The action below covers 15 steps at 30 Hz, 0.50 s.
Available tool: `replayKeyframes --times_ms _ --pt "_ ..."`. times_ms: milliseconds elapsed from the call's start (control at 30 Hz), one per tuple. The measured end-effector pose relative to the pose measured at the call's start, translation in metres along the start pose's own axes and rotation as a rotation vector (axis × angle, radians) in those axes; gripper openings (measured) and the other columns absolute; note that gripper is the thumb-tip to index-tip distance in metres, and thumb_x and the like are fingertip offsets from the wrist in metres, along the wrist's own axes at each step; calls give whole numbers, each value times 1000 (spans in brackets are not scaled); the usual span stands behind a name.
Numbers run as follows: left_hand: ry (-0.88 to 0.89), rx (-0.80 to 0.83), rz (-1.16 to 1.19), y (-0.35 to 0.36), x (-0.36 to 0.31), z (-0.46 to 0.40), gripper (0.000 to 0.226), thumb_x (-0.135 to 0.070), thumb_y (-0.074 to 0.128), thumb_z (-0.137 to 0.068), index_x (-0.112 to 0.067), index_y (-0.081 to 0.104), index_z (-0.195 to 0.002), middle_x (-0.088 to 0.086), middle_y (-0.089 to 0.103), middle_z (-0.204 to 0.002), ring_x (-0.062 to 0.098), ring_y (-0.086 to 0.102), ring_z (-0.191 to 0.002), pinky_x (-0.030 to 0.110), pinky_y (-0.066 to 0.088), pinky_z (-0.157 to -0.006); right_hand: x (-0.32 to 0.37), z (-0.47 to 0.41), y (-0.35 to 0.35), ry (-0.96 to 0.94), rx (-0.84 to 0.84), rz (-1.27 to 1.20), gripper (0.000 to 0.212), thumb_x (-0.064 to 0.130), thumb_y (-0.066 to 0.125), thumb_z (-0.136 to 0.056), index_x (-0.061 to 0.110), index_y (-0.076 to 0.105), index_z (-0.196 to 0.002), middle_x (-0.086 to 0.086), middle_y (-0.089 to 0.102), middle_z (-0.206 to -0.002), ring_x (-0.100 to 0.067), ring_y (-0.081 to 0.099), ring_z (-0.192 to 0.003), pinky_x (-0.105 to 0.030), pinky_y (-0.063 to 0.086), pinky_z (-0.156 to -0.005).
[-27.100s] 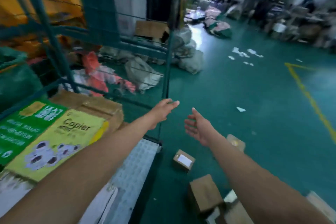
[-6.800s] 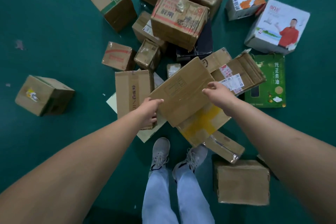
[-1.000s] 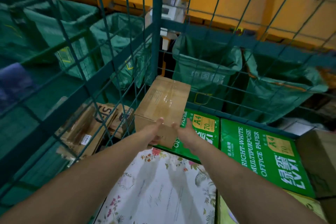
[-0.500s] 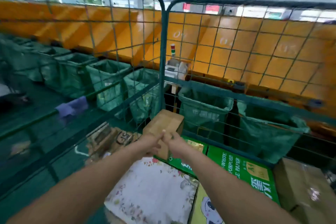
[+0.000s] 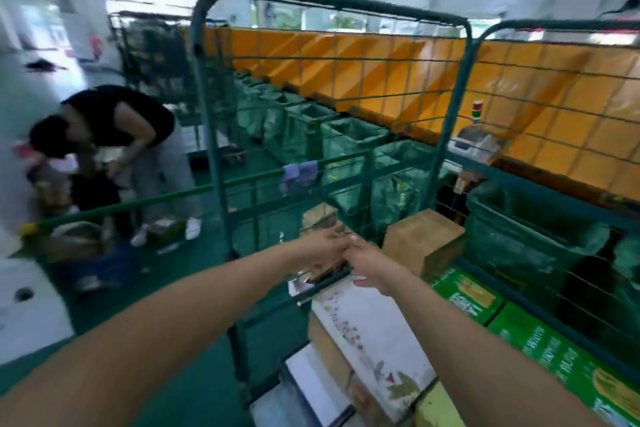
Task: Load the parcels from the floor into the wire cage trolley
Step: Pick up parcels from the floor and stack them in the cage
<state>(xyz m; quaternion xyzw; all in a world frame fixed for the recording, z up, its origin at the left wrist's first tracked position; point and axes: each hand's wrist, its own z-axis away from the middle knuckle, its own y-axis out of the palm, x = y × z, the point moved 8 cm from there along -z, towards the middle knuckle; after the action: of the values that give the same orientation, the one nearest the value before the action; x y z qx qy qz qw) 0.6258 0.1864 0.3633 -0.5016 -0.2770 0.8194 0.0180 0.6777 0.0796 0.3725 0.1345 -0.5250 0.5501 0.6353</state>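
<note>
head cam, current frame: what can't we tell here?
- Hands: left hand and right hand meet in motion blur; whether either holds anything is unreadable.
- Green boxes: print smeared, cut by the right edge.
- Brown box: base hidden behind the right hand.
- Bent-over person: blurred; what they handle is unclear.

Green wire cage trolley: painted metal tube frame with thin wire mesh, dull satin finish. Plain brown cardboard parcel in the far corner: matt, lightly fibrous paper surface. White flower-printed flat box: smooth card, faint sheen. Green printed copier-paper cartons: coated card, slightly glossy. Green woven sacks beyond the mesh: plastic fabric, creased, soft shine. Orange sloped chute panels: smooth, matt. Teal floor: smooth painted coating, low gloss.
</note>
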Motion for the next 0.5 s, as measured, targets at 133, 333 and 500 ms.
replayKeyframes --times_ms 133,333,500 --pt "-55 -117 29 -30 49 47 43 -53 53 -101 -14 67 -113 2 60 -84 15 56 -67 22 42 -57 13 -12 65 28 94 59 40 32 41 -109 23 42 -147 -2 47 -148 -25 53 -122 -43 52 -94" --pt "-245 -250 110 -72 178 133 48 -57 52 -99 -19 63 -127 1 64 -119 15 68 -88 28 57 -72 15 -3 215 23 354 189 25 40 45 -108 31 45 -131 2 53 -132 -26 52 -128 -41 49 -104" --pt "-429 -377 321 -106 298 232 52 -65 51 -97 -20 61 -122 -1 64 -120 22 66 -109 36 54 -89 21 16 349 36 541 296 63 57 66 -91 22 50 -141 -7 56 -134 -30 54 -126 -40 49 -100"
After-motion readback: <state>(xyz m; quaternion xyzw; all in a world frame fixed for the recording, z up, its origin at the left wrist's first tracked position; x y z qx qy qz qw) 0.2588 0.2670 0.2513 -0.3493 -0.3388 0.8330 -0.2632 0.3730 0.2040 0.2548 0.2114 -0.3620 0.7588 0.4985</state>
